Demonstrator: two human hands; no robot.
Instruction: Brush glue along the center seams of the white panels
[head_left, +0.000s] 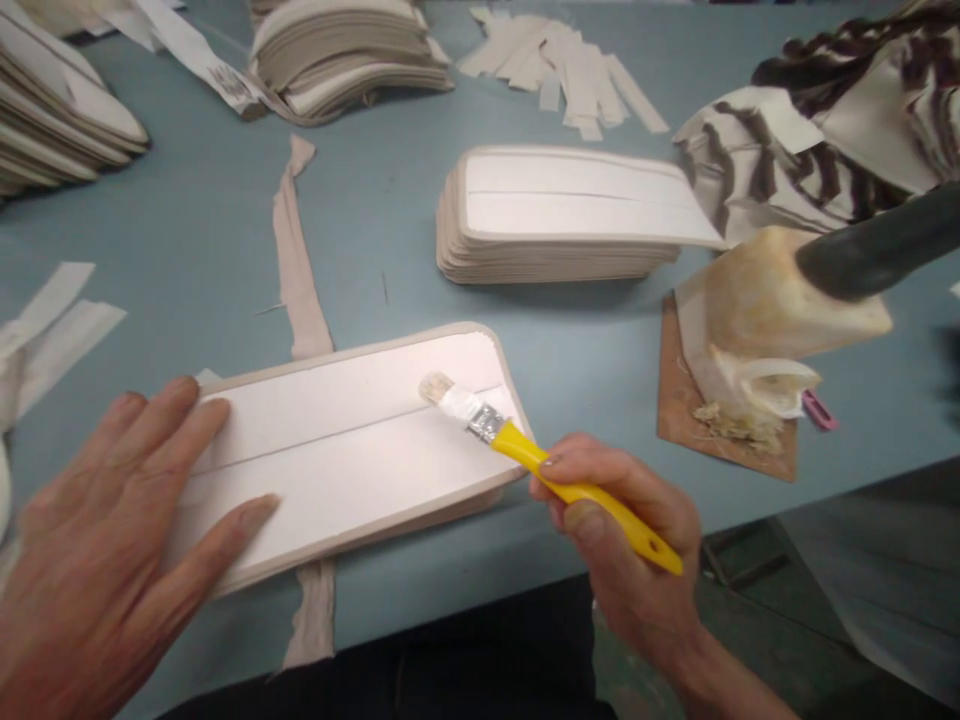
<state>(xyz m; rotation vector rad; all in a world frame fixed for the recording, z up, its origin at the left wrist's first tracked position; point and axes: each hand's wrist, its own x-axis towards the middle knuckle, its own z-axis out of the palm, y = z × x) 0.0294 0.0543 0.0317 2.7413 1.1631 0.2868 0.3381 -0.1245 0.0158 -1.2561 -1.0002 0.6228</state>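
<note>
Under my left hand point(127, 510) lies a long white panel point(337, 440) with a beige border, rounded corners and a dark line along its middle. My left fingers are spread flat on its left end. A yellow-handled paintbrush point(570, 480) is gripped in my right hand point(630, 540), fingers wrapped round the handle. Its bristles touch or hover just over the panel's right part, near the line; which of the two I cannot tell. Beneath the panel shows the edge of another beige piece, and a beige fabric strip point(296, 260) runs under it.
Behind the panel stands a stack of similar panels point(570, 215). To the right, a stained plastic container point(780, 290) with a dark handle sits on a brown board point(675, 420). White strips point(562, 70), more stacks point(345, 60) and dark-and-white fabric pieces point(795, 140) lie farther back.
</note>
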